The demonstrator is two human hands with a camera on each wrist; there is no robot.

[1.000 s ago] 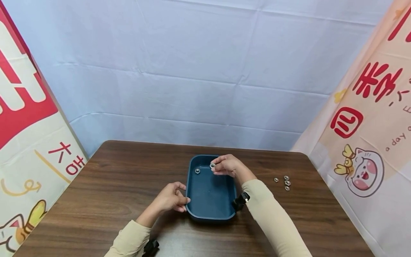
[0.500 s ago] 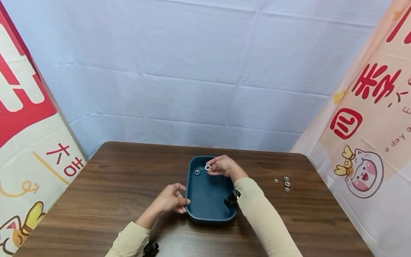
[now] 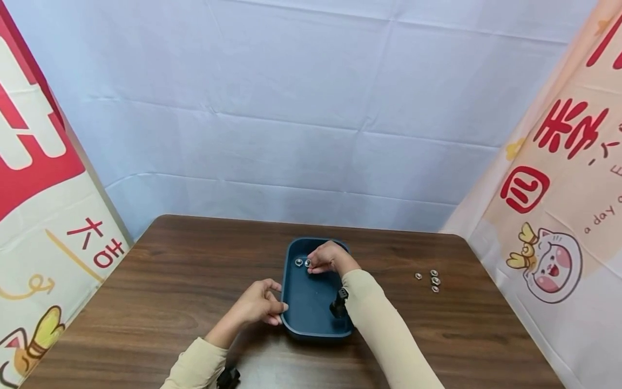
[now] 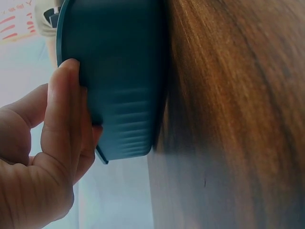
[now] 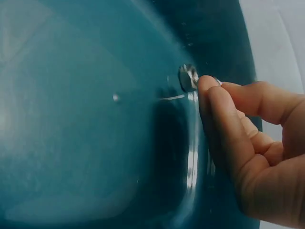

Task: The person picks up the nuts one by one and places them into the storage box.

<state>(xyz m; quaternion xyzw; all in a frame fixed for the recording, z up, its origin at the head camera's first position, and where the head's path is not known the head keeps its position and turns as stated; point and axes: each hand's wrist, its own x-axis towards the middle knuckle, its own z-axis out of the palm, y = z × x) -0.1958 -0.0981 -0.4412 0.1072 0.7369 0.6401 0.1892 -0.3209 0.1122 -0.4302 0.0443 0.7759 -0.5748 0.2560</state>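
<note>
A dark blue rectangular tray (image 3: 316,319) sits on the wooden table. My left hand (image 3: 262,303) holds its left edge, the thumb at the rim and other fingers along the outer wall (image 4: 121,86). Over the tray's far left part, my right hand (image 3: 326,258) pinches a metal hex nut (image 3: 308,263) between thumb and fingertips. Another hex nut (image 3: 298,262) lies on the tray floor just left of it. In the right wrist view, a shiny nut (image 5: 188,78) shows right at the fingertips, with a sliver of metal between the fingers.
Several more hex nuts (image 3: 435,281) lie grouped on the table (image 3: 389,254) right of the tray, one slightly apart (image 3: 418,276). A pale cloth (image 3: 291,135) hangs behind the table, with printed cloths at both sides.
My right hand has moved left and lower into the tray with the pinched nut, bringing it beside the other nut. My left hand stays on the tray's edge.
</note>
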